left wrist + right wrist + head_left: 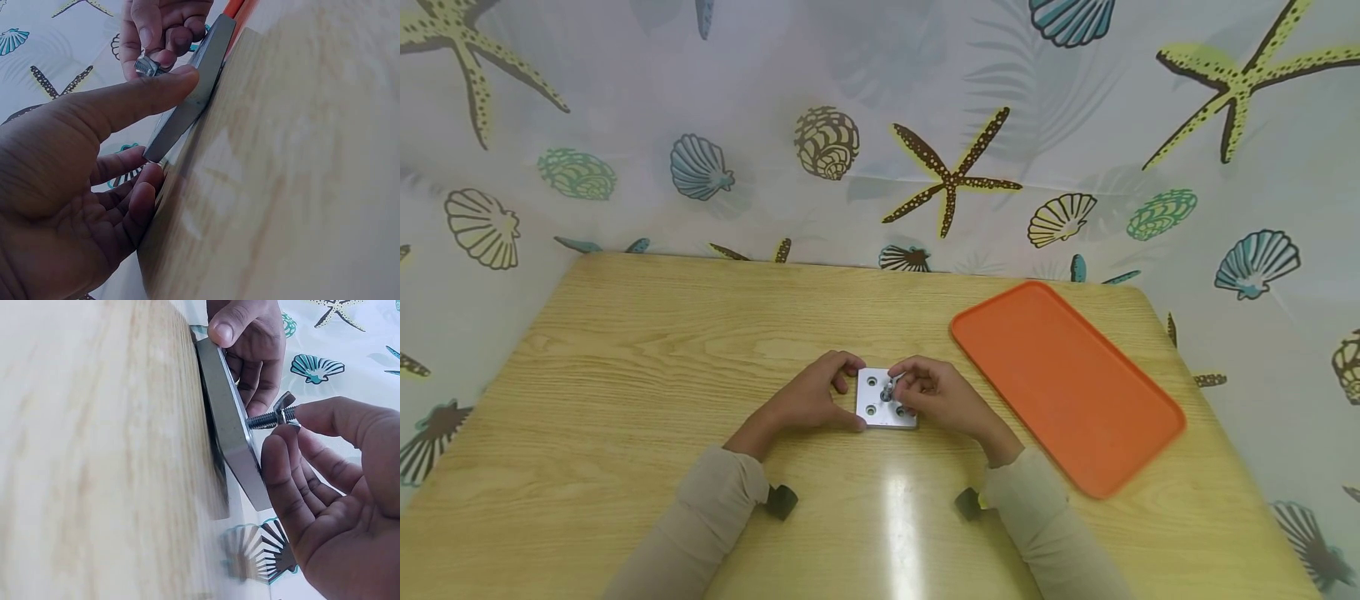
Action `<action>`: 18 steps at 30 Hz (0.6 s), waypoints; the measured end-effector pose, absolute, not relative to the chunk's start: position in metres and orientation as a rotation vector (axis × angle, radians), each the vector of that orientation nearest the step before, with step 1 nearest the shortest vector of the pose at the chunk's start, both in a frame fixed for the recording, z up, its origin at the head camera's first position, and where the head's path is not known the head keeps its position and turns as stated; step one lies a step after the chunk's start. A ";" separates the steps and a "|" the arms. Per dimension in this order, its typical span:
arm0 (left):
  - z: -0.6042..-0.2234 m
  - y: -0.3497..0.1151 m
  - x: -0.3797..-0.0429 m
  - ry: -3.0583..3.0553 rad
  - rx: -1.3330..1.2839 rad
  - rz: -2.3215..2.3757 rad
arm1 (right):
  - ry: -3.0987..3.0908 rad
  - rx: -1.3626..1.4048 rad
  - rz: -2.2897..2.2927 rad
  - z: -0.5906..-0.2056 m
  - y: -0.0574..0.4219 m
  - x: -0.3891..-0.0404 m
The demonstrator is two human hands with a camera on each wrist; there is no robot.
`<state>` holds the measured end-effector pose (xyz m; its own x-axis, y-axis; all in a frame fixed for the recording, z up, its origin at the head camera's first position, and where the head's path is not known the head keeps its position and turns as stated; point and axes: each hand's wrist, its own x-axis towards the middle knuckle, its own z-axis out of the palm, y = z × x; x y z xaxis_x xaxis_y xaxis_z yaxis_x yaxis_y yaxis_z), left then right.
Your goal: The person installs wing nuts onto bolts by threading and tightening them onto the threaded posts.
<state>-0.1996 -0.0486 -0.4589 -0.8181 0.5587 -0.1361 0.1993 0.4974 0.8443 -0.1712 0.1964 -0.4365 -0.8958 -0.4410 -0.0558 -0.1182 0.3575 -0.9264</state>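
Observation:
A square silver metal plate [884, 418] with several round holes lies on the table. My left hand [812, 393] holds it at its left side, thumb on the near edge and fingers at the far edge. From the plate's face rises a threaded stud [261, 420], and a wing nut [286, 400] sits near its outer end. My right hand [946, 398] pinches the wing nut between thumb and fingers; its other fingers are loosely curled beside the plate. In the left wrist view, the wing nut [149, 66] is partly covered by fingers.
An orange tray [1067, 387] lies at an angle on the right of the wooden table [662, 333]. A cloth [760, 192] printed with shells and starfish hangs behind and at the sides. Dark wrist-worn devices [782, 502] are under both forearms.

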 end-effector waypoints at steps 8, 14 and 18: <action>-0.459 -0.048 -0.200 2.356 0.630 1.254 | 2.338 -0.458 -1.544 -0.437 0.195 -0.171; -0.459 -0.048 -0.200 2.359 0.634 1.254 | 2.340 -0.460 -1.555 -0.435 0.196 -0.170; -0.459 -0.048 -0.200 2.359 0.635 1.256 | 2.334 -0.444 -1.558 -0.435 0.196 -0.170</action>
